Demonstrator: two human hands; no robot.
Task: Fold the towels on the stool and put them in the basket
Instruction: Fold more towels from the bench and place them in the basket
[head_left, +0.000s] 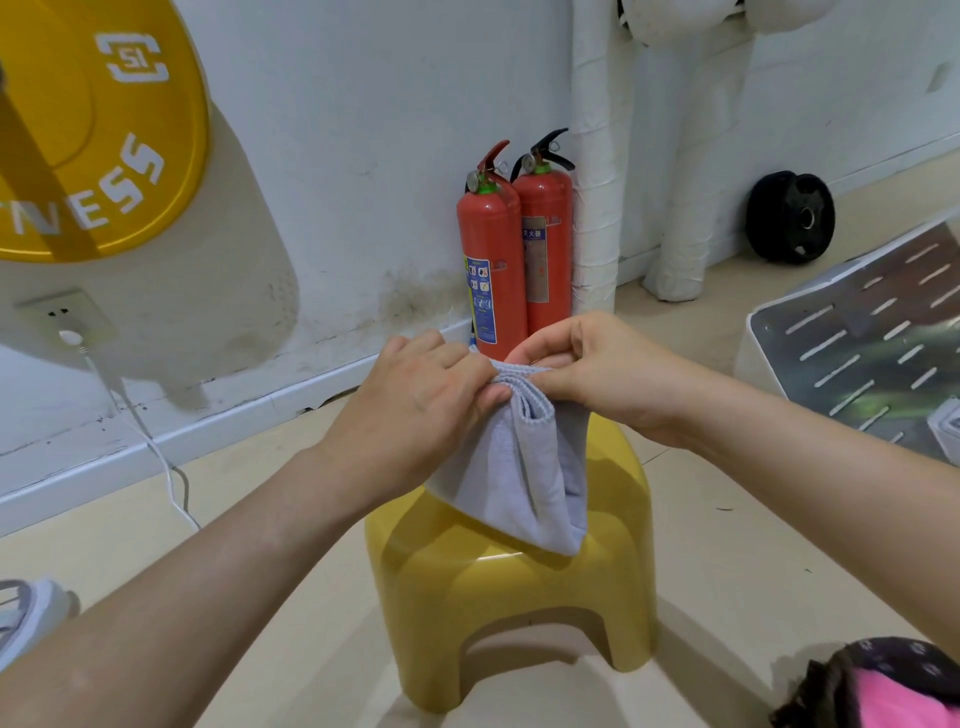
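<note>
From the head camera, the left hand (421, 400) and the right hand (592, 369) both pinch the top edge of the grey towel (514, 478); it hangs folded above the yellow stool (519, 597); two fire extinguishers (514, 260) stand behind the stool.

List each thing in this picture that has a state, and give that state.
Grey towel: doubled over, hanging, pinched at its top edge.
Left hand: pinches the towel.
Right hand: pinches the towel.
Yellow stool: upright on the floor.
Fire extinguishers: upright by the wall.
</note>
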